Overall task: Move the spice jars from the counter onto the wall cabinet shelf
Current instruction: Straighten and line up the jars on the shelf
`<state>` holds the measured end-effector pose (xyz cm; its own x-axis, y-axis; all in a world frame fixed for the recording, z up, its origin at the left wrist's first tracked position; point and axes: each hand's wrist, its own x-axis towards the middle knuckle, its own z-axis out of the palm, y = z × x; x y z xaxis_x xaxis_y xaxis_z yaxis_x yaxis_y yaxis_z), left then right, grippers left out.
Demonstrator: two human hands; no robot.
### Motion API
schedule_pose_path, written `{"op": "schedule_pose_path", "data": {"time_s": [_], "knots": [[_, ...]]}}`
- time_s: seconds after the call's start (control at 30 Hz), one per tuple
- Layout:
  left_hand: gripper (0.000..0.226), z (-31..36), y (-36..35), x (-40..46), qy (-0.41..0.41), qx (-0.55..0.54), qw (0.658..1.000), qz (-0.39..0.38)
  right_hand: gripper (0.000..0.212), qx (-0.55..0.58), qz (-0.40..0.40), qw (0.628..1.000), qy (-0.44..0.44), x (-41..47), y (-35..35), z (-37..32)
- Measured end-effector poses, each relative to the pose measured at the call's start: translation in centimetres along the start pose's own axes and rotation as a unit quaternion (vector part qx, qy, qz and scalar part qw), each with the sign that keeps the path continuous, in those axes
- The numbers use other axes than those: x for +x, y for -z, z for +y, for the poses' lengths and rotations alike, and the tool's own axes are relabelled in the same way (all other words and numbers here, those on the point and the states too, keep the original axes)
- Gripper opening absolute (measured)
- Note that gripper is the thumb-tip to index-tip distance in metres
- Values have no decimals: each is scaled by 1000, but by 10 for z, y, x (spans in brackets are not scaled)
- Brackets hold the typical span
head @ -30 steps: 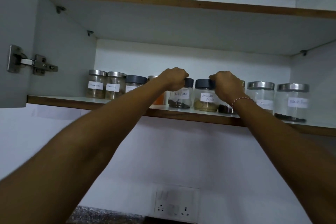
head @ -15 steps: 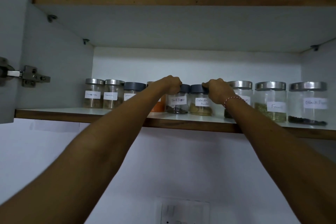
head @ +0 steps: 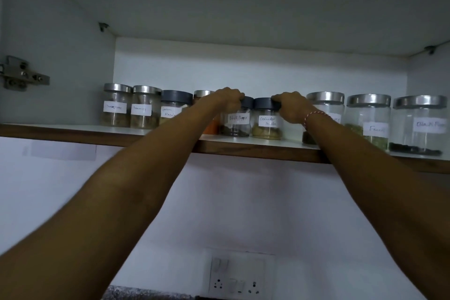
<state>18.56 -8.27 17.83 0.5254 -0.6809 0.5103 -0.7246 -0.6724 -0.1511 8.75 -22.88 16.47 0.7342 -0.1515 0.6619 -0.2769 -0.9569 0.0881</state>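
Fingers (head: 237,97) of the left hand (head: 227,101) clamp the Black Pepper jar (head: 236,119) by its lid, right hand (head: 292,107) likewise on the Coriander Powder jar (head: 267,120), both jars standing mid-row on the cabinet shelf (head: 255,147), top grips likely because neighbouring jars block side access.

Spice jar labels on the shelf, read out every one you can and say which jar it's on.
"Black Pepper": dark-lidded jar under left hand
"Coriander Powder": dark-lidded jar under right hand
"Garam Masala": dark-lidded jar, partly hidden
"Fennel": steel-lidded jar
"Black P...": rightmost jar, cut off
Two leftmost labels: blurred, unreadable
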Motion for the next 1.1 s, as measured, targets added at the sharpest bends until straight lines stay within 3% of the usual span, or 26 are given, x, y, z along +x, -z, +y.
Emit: {"op": "schedule_pose_path", "data": {"time_s": [0.13,0.2,0.3,0.37,0.47,0.53,0.73,0.87,1.1], "knots": [[33,2,1,-1,4,-4,1000,8,36,-24,-12,1000,-13,-4,-1,-4],[39,1,-5,-5,7,-8,1000,21,49,-33,-24,999,-5,-7,-1,-4],[62,3,-4,-12,-5,18,992,124,72,7,24,1000,-2,-20,10,1],[62,9,5,-13,-27,5,983,183,69,24,95,995,6,-29,26,13],[57,37,13,-18,-61,-39,984,160,58,32,185,982,13,-46,54,45],[57,64,16,-18,-71,-89,982,147,55,24,202,979,-5,-57,70,71],[49,146,33,-3,-112,-130,979,108,48,-15,106,993,-46,-86,85,134],[43,177,38,3,-139,-85,982,100,42,-14,117,993,-31,-102,81,148],[28,189,37,8,-96,-117,985,84,47,-20,89,996,-18,-108,73,165]]}}
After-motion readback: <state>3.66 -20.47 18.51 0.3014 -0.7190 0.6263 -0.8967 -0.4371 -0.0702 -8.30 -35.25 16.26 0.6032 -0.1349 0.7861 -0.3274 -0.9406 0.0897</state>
